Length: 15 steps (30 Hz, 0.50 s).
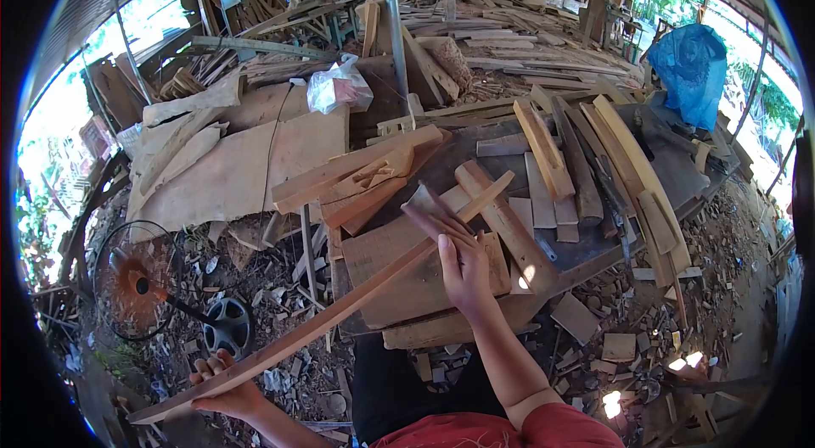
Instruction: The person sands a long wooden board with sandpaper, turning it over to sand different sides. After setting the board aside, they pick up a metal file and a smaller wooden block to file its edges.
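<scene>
A long, slightly curved wooden strip (340, 310) runs slantwise from the lower left up to the workbench. My left hand (227, 393) is closed around its lower end, with the fingers over the far side and the thumb underneath. Higher up, my right hand (465, 271) grips a folded brownish sheet (437, 215), which looks like sandpaper, pressed against the strip. The strip's upper end rests across a thick wooden beam (508, 223) on the bench. Beneath my right hand lies a flat board (382, 274), partly covered by the strip.
Shaped wooden pieces (361, 181) are stacked left of the beam, and long curved slats (632, 159) lie at right. A standing fan (136, 278) is at lower left. A plastic bag (340, 87) sits on plywood (229, 151). Scraps litter the ground; a metal pole (392, 24) rises behind.
</scene>
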Tool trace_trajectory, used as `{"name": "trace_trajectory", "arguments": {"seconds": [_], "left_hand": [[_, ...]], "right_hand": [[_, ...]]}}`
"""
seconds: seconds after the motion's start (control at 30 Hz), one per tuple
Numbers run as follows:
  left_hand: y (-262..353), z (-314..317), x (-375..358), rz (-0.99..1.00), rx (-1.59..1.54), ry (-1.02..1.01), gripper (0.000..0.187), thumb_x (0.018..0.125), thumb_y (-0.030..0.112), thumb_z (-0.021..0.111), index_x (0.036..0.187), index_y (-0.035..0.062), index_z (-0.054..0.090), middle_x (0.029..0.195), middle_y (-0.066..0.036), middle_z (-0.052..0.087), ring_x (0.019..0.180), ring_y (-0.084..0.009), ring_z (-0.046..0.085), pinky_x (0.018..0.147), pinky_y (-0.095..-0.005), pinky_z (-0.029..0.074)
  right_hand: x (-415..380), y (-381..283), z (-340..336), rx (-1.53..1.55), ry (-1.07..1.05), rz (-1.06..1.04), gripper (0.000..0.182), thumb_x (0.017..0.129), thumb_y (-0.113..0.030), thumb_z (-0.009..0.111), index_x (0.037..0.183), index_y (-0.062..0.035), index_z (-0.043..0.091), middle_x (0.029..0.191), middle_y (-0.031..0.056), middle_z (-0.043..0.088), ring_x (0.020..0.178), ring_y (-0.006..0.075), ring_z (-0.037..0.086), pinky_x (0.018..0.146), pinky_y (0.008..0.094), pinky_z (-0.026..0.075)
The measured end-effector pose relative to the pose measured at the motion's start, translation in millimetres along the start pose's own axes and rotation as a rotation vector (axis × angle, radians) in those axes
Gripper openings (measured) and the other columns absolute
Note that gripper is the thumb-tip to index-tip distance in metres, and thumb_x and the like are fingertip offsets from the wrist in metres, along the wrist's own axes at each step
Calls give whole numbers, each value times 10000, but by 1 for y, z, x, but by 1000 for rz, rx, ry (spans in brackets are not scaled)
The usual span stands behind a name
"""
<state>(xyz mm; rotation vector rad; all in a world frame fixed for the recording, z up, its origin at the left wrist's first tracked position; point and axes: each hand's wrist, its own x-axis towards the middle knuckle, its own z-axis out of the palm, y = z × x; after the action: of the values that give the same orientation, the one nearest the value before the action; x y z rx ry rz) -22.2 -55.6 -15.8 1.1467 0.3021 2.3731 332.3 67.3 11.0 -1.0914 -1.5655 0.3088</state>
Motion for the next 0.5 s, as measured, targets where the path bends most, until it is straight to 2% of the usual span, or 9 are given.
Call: {"name": "trace_trajectory", "arguments": {"seconds": [0.1, 0.13, 0.17, 0.23, 0.27, 0.33, 0.4, 0.47, 0.5], "left_hand": [[0, 7, 3, -24, -136, -125, 408, 794, 489, 590, 976, 124, 604, 791, 11, 414, 749, -160, 488, 874, -421, 445], [3, 22, 2, -41, -85, 23, 399, 725, 527, 641, 814, 138, 655, 715, 46, 400, 651, -93, 461, 827, -369, 396], [3, 20, 3, -43, -86, 23, 399, 725, 527, 641, 814, 138, 655, 715, 46, 400, 651, -93, 461, 827, -369, 396], [5, 15, 5, -25, -150, -109, 378, 764, 505, 624, 873, 143, 640, 751, 27, 363, 706, -132, 380, 717, -335, 375], [5, 14, 5, -25, -151, -109, 378, 764, 505, 624, 873, 143, 640, 751, 27, 363, 706, -132, 380, 717, -335, 375], [8, 16, 5, -27, -114, -96, 374, 759, 512, 628, 856, 151, 642, 739, 31, 338, 700, -134, 336, 666, -315, 305], [9, 19, 5, -30, -101, -61, 376, 757, 515, 629, 846, 150, 633, 737, 29, 324, 703, -138, 332, 666, -311, 301], [9, 23, 5, -29, -93, -20, 379, 754, 518, 631, 835, 148, 624, 736, 27, 311, 705, -142, 329, 665, -307, 297], [8, 25, 5, -37, -111, -15, 381, 754, 518, 633, 827, 145, 611, 739, 24, 305, 708, -144, 324, 667, -306, 295]], "right_hand": [[-9, -14, 3, -5, -123, -41, 285, 895, -178, 433, 1111, -85, 595, 1144, 108, 584, 1166, 261, 483, 967, 644, 121], [-16, -21, 7, -29, -194, -101, 287, 892, -189, 445, 1123, -101, 591, 1143, 98, 584, 1165, 252, 485, 958, 663, 101], [-24, -36, 11, -31, -192, -99, 287, 892, -189, 445, 1123, -101, 591, 1143, 98, 584, 1165, 252, 485, 958, 663, 101], [-35, -65, 15, 11, -260, -207, 300, 893, -171, 417, 1128, -107, 593, 1148, 102, 586, 1145, 233, 507, 1045, 538, -62], [-35, -62, 15, 10, -259, -207, 300, 893, -171, 417, 1128, -107, 593, 1148, 102, 586, 1145, 233, 507, 1045, 538, -62], [-34, -48, 14, -11, -237, -245, 317, 892, -171, 411, 1159, -99, 567, 1166, 74, 581, 1157, 217, 495, 1039, 522, -116], [-24, -26, 7, -117, -78, -168, 329, 906, -187, 375, 1172, -129, 559, 1205, 56, 558, 1166, 236, 485, 1050, 524, -79], [-4, 0, -8, -241, 4, 41, 351, 926, -213, 334, 1214, -177, 531, 1232, 59, 536, 1178, 256, 470, 1041, 572, -20], [5, 15, -23, -287, -30, 175, 360, 933, -222, 320, 1235, -192, 514, 1257, 59, 515, 1194, 263, 454, 1023, 604, 20]]}}
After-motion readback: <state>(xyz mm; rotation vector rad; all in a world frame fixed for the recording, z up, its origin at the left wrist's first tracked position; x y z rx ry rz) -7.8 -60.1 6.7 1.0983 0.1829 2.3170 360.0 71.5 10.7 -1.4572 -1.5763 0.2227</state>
